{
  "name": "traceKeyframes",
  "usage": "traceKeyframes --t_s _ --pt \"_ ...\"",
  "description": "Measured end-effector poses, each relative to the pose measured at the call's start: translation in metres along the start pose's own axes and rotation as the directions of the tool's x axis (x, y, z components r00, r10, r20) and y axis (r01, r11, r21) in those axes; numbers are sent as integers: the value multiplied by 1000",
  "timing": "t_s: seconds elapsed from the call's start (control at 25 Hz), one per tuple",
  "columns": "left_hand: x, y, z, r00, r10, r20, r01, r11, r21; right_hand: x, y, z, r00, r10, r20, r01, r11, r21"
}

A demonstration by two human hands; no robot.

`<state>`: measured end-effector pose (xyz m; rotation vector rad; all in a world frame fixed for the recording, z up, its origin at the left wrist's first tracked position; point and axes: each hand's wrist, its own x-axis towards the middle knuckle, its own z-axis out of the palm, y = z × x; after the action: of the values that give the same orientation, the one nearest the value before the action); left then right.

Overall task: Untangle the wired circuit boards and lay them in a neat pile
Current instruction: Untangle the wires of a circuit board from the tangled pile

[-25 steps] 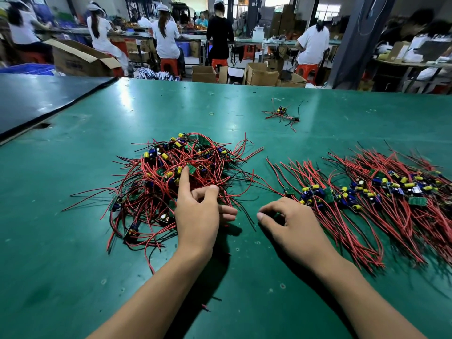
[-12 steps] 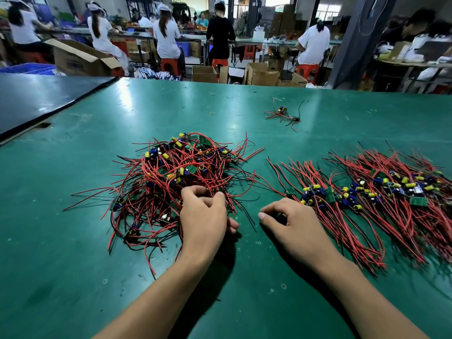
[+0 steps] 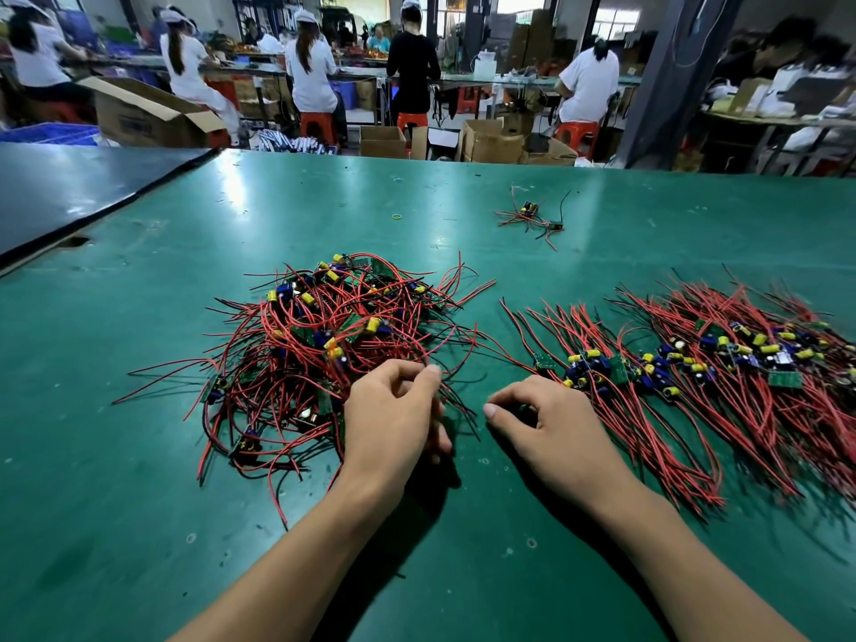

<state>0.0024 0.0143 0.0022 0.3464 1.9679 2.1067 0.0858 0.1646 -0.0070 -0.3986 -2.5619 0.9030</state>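
Tangled heap (image 3: 333,345): sits on the table (image 3: 139,479) left of centre, just beyond the left hand; small green boards and yellow and blue parts are knotted among looping red and black leads.
Neat pile (image 3: 722,363): lies to the right with its leads combed straight and its boards lined up across the middle.
Left hand (image 3: 393,424): fingers are curled at the heap's near edge; thumb and forefinger are drawn together over the strands and seem to pinch one.
Right hand (image 3: 551,433): fingers are curled with tips down beside the neat pile's near end; I cannot tell whether it holds anything.
Weight: probably very light, so a tug likely drags neighbouring boards along.
Leads: thin, springy and limp; they probably snag in loops.
Boards: stiff and small, with fragile-looking solder joints and upright capacitors.
Best hold: pinch a board by its edges and ease its leads free, rather than yanking a wire end.
Risk: a hard pull could tighten knots or tear a lead off.
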Motion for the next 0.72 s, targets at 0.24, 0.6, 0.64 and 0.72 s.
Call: traceKeyframes --t_s 0.24,0.6,0.64,0.72 --pt "-23 6 14 836 -95 540 123 992 -16 -1 -5 -8 999 -5 44 -1 991 136" --pt "-19 5 17 867 -152 474 224 969 -100 7 -7 -4 965 251 -81 -96 621 778" --pt "-17 3 17 878 -157 451 227 968 -105 10 -7 -10 948 314 -42 -114 464 878" --pt "-15 1 16 887 -165 432 229 968 -100 15 -7 -20 925 377 53 -135 194 972"
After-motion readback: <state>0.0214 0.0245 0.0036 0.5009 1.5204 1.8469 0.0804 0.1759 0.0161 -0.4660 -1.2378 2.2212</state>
